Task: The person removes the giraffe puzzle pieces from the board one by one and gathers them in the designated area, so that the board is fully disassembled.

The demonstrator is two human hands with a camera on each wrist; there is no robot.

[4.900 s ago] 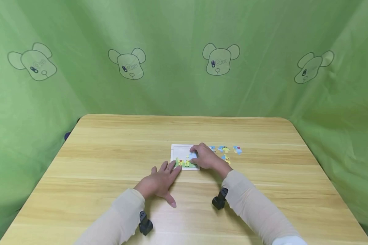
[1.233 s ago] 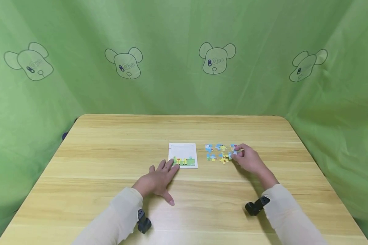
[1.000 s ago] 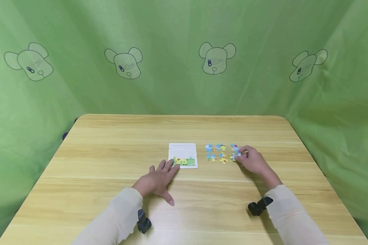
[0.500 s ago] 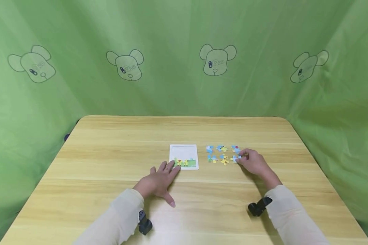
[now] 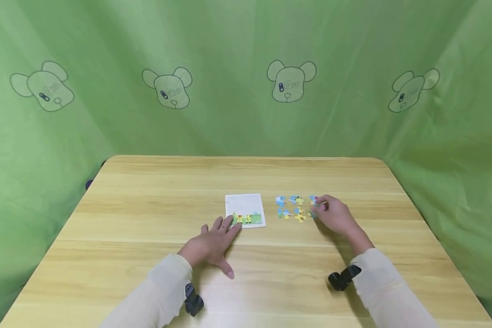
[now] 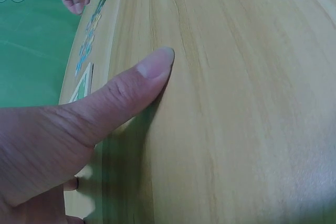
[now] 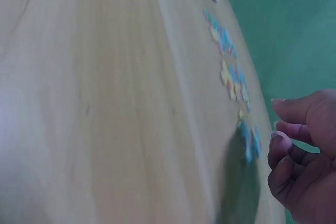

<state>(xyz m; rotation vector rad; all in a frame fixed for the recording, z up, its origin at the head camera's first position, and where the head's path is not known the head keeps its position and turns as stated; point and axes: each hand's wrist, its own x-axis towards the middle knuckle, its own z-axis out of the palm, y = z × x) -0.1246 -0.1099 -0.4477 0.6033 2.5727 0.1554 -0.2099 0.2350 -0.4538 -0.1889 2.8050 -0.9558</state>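
Puzzle pieces (image 5: 299,217) lie near the raised right hand (image 5: 334,216); left hand (image 5: 213,243) splayed.

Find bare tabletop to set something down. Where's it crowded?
Free: table left of the white tray; the strip behind tray and puzzle pieces; the front middle, between the black wrist cameras; right of the right grip. Crowded: the tray's near-left corner, at the left grip; the pieces, rightmost ones partly hidden by the right grip; tray-to-pieces gap is narrow.
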